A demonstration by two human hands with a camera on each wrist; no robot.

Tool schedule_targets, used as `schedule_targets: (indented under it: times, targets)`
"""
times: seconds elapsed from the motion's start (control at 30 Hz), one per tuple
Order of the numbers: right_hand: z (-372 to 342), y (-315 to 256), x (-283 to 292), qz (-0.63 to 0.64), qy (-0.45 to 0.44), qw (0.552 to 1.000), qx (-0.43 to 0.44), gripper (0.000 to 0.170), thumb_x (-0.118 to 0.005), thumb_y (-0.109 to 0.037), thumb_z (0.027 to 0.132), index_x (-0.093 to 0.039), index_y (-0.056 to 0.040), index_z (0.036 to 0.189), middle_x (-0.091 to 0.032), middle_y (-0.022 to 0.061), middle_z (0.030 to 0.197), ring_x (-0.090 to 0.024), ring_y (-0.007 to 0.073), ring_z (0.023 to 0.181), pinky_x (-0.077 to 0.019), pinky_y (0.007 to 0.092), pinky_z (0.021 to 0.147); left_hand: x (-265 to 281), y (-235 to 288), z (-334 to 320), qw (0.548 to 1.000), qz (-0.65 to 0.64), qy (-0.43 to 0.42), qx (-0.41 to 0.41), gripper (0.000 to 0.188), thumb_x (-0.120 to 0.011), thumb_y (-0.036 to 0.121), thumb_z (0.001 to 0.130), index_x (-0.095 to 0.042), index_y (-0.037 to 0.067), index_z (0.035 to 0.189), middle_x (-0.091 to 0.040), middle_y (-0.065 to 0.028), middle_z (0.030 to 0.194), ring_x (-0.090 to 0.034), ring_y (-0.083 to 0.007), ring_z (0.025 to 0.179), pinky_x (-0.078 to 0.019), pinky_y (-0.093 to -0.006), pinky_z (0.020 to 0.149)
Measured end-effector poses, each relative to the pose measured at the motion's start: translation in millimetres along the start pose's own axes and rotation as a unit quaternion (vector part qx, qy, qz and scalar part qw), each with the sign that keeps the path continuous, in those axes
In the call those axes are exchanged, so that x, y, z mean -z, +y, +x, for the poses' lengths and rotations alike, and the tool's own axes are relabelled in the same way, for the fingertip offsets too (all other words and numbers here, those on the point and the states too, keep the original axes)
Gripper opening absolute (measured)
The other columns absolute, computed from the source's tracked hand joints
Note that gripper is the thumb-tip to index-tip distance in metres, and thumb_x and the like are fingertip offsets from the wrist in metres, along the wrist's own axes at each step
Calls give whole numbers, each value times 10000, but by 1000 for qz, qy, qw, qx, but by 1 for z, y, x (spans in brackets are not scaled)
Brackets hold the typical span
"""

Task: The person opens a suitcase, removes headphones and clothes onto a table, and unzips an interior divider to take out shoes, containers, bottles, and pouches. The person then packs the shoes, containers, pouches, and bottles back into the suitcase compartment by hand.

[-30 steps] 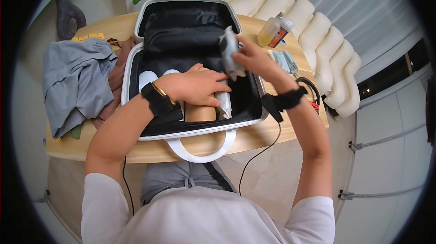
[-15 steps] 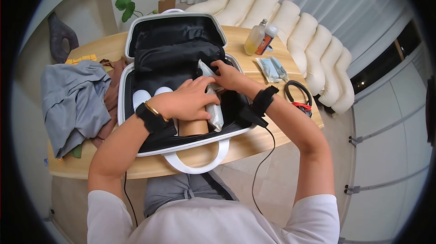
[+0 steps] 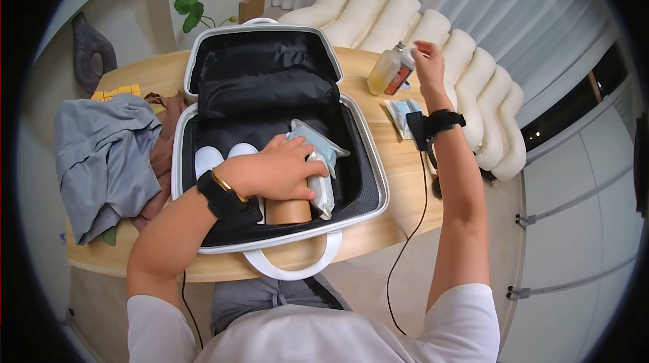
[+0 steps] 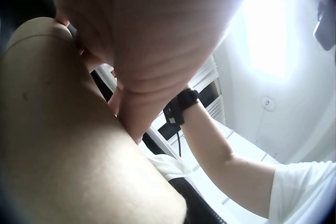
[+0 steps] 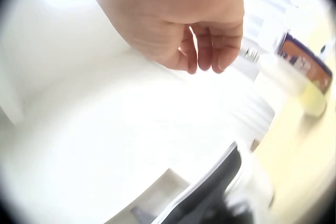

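My left hand lies inside the open suitcase, fingers spread over a white soft pack and the upper part of a brown cylinder. In the left wrist view that cylinder fills the lower left, close under the palm. A pale blue and white pack sits just past the fingertips. Out over the table's right side is my right hand, raised beside a bottle of yellowish liquid and an orange-labelled bottle. Its loosely bent fingers hold nothing.
Two white rounded items sit in the suitcase's left part. Grey clothing is heaped left of it. A flat blue-white packet lies below the bottles, partly behind the right wrist strap. A white handle juts over the table's front edge.
My right hand lowered the pale blue and white pack into the suitcase, let go, and moved up and right to the bottles. My left hand has stayed over the white pack and cylinder.
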State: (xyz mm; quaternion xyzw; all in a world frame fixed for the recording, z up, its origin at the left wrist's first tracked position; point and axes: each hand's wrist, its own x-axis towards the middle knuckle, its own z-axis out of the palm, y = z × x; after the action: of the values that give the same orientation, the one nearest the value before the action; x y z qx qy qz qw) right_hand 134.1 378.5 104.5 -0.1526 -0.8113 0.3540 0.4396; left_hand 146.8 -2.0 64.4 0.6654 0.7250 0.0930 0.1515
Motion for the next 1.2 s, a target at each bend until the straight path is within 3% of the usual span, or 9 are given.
schedule_targets:
  times: [0.1,0.2,0.27,0.37,0.63,0.73,0.87,1.07,1.2]
  targets:
    - [29,36,6,-166,52,985,9,497,-607,-126,723,-576,-42,1212,-516,265,1272,-484,379,1192,-403,437,1002,-3,-1,-1,1000,13,19,-8,467,-607,436,859,-564,169,1240,-483,-213,1276,-370,-441,1297,-273,-578,1047]
    - [38,68,-1,-249,-24,968,20,563,-596,-116,722,-532,-79,1280,-435,274,1359,-375,389,1311,-360,428,1054,-5,-2,-1,999,11,28,-13,466,-608,432,860,-564,168,1242,-485,-220,1269,-378,-440,1289,-278,-576,1040]
    - [40,91,-8,-273,-19,961,22,585,-645,-154,719,-529,-105,1291,-498,275,1300,-442,389,1274,-397,414,1027,-8,-4,-2,999,14,39,-12,469,-606,432,861,-561,167,1246,-477,-228,1271,-376,-439,1287,-280,-572,1039]
    - [27,103,-13,-105,-54,993,-10,694,-748,-220,688,-449,-108,1305,-620,242,1107,-621,372,1045,-493,404,892,-7,-3,-4,999,7,34,-16,471,-601,431,865,-558,163,1250,-464,-234,1282,-366,-438,1292,-280,-570,1040]
    - [-24,9,34,-101,126,987,23,642,-761,-239,715,-461,-61,1253,-621,168,1043,-634,275,946,-503,358,825,-7,-5,-1,999,18,26,-18,453,-584,431,877,-562,153,1234,-467,-214,1260,-369,-398,1278,-271,-564,1047]
    - [-52,-42,53,55,79,991,98,574,-746,-227,769,-479,-35,1239,-620,125,1017,-622,203,913,-504,317,791,-10,-5,-1,999,24,37,-29,446,-589,423,872,-566,151,1224,-473,-204,1240,-382,-384,1259,-279,-545,1040]
    - [-96,-102,43,119,-197,972,33,538,-729,-242,810,-507,-10,1242,-629,109,975,-609,166,873,-507,306,760,-6,-3,0,999,32,32,-25,442,-607,397,858,-560,149,1221,-472,-198,1242,-391,-370,1249,-297,-507,1020]
    - [-137,-125,1,-87,-380,919,49,571,-711,-325,812,-513,-18,1250,-647,169,1018,-645,227,888,-515,332,780,0,2,-2,1000,-11,15,5,401,-639,370,843,-565,139,1161,-437,-173,1273,-388,-348,1256,-295,-502,1023]
    - [-151,-126,-19,-278,-458,838,102,591,-675,-416,788,-548,-5,1194,-659,235,995,-641,382,931,-496,424,842,2,4,-3,999,-20,12,23,406,-644,370,840,-577,134,1163,-443,-162,1268,-391,-339,1254,-294,-494,1030]
